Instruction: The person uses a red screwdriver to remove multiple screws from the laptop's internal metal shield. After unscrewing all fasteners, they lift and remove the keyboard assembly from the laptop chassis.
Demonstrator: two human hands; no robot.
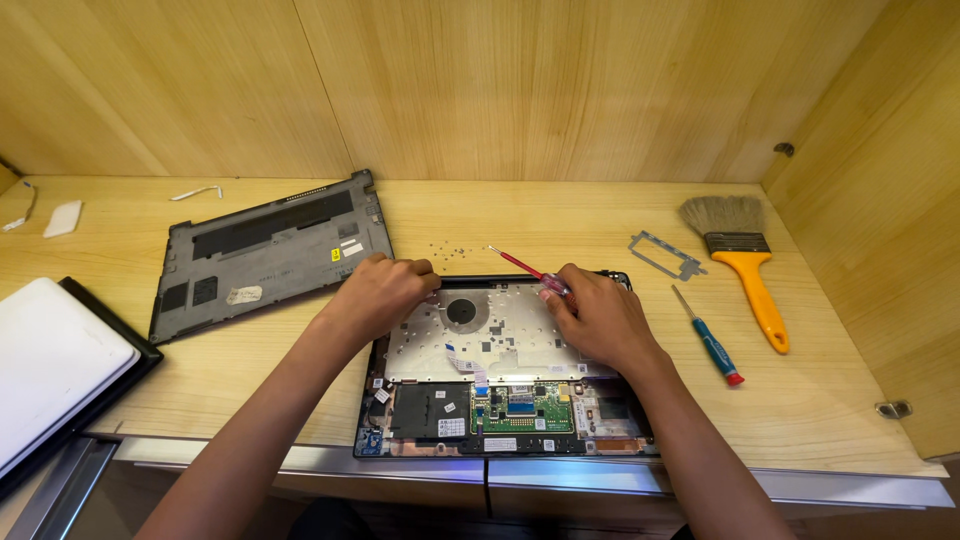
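Our right hand (600,315) is closed around the handle of a slim red-handled screwdriver (530,270), its tip aimed toward the upper left. Our left hand (380,292) presses, fingers curled, on the far edge of the opened black laptop base (500,375) at lower centre of the worktop (250,370). We judge the base light, stiff and fragile inside; hold it by the rim.

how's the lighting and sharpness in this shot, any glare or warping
Head view: warm, even light, with soft shadows under the left hand and right hand; slight sheen on the opened laptop's metal plate; sharp at centre, though the wooden desk edge bows with wide-angle distortion.
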